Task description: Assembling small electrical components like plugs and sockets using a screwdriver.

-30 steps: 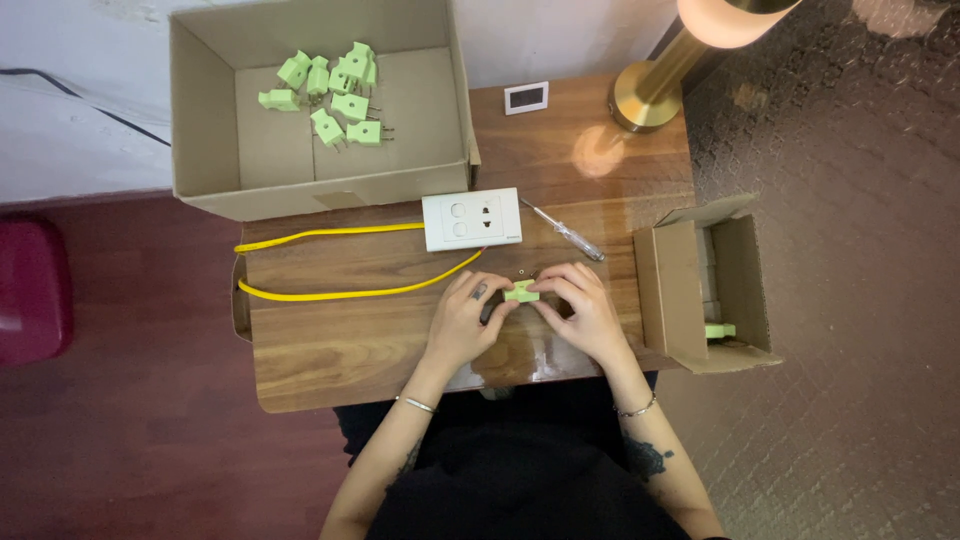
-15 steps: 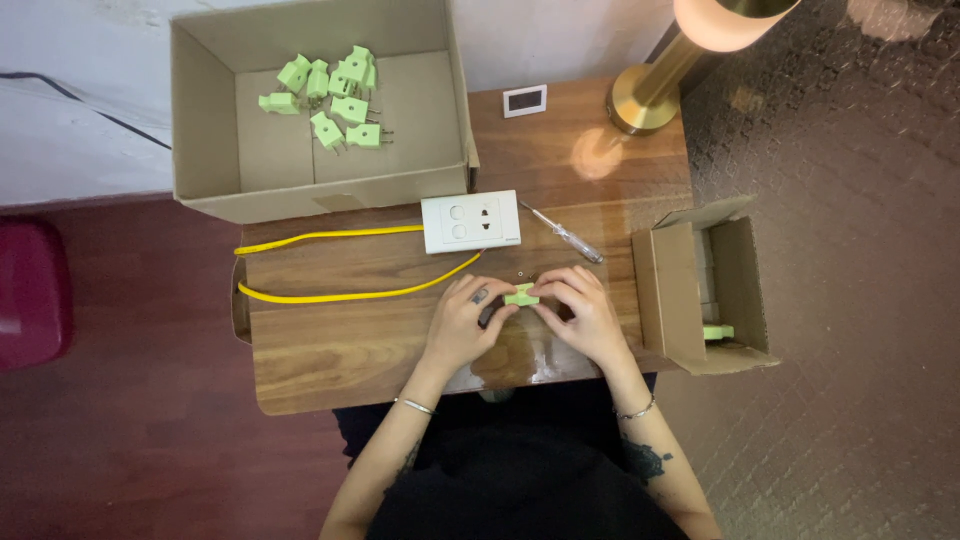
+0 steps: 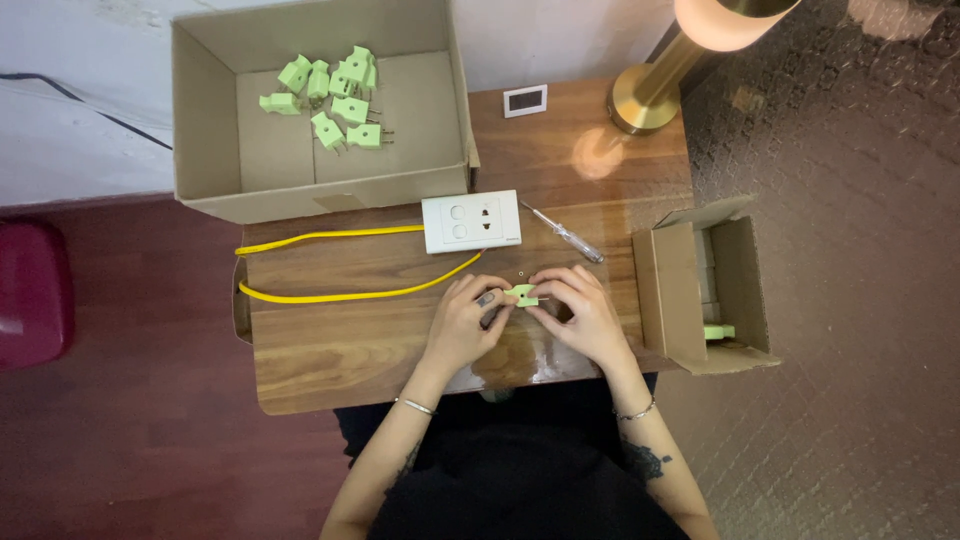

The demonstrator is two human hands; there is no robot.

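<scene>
Hands meet at the centre of the frame, both closed on one small pale green plug [image 3: 521,295] held just above the wooden tabletop [image 3: 340,350]: the left hand [image 3: 463,325] pinches its left end with curled fingers, the right hand [image 3: 583,312] grips its right end from above, fingers bent and knuckles up. Each wrist carries one thin bracelet, and both forearms run down to the lower edge of the frame. Just above the hands lies one white rectangular socket plate [image 3: 471,221], and one yellow cable [image 3: 330,266] runs from it in a long loop toward the left edge of the tabletop. To the right of the plate lies one slim screwdriver [image 3: 564,232] with a clear handle, set at a slant. At the right of the frame one small brown cardboard box [image 3: 668,295] stands open at the tabletop's edge, with one green plug [image 3: 718,331] showing inside it. In the upper left, one large open cardboard box [image 3: 320,195] holds a cluster of about eight green plugs [image 3: 335,95] near its far wall. At top centre lies one small white rectangular card [image 3: 525,100] with a dark panel, and beside it, upper right, stands one brass lamp [image 3: 650,95] with a glowing shade.
</scene>
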